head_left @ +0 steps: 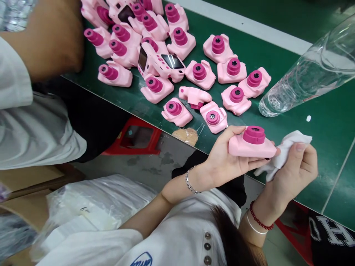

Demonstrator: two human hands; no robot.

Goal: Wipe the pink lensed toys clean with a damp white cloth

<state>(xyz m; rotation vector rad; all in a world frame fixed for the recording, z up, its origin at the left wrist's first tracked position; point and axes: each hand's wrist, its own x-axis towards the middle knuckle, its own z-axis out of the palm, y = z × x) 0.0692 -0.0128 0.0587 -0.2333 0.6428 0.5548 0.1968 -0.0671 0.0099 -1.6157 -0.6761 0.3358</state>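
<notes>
Support the pink camera in the left hand, lens barrel facing up, beside the near edge of the worktable; the palm is turned up beneath the body, with the thumb and fingers closed around it. The right hand pinches a crumpled white cloth just beside the camera's right end. The unit appears light, with a stiff, smooth shell that may slip; grip it by the body's short ends — the raised barrel is probably the more delicate part. The cloth should fold easily and give no support. Beyond the left fingertips, the nearest loose camera lies close to the near edge, so leftward room is limited. More working room appears toward the right part of the near edge. Farther in, a small white piece lies on the surface, and a transparent bottle bounds movement on the right. Other pink cameras spread toward the far left, some touching — mostly lenses up, a few with screens showing. At the upper left, a co-worker's arm is blurred; a pale strip runs along the far side.
</notes>
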